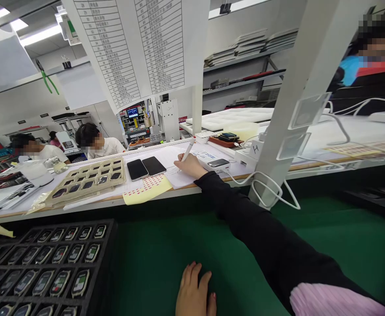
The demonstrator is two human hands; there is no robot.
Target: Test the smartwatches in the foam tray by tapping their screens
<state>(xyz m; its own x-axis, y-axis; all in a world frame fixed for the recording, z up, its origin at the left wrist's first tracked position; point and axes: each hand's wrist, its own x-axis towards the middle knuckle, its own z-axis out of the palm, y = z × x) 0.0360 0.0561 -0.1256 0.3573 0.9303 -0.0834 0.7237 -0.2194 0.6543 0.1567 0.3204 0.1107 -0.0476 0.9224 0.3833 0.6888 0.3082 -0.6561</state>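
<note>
My right hand [189,166] rests on white paper [176,179] on the raised shelf, its fingers closed around a white pen [188,149] that leans up to the right. Below, my left hand [195,292] lies on the green mat [152,259] with fingers stretched out and nothing in them. Left of my right hand sit two dark phones, one [154,165] beside the other [137,169]. A yellow sheet with red dot stickers [148,189] hangs over the shelf's front edge. Close by on the right, a small dark-screened device [218,163] sits on a white box.
A black foam tray [108,250] of watches fills the lower left. On the shelf stands a cream tray [121,175] of dark pieces. A white post [287,101] and looped white cable [278,193] stand right of my arm. Other people sit beyond.
</note>
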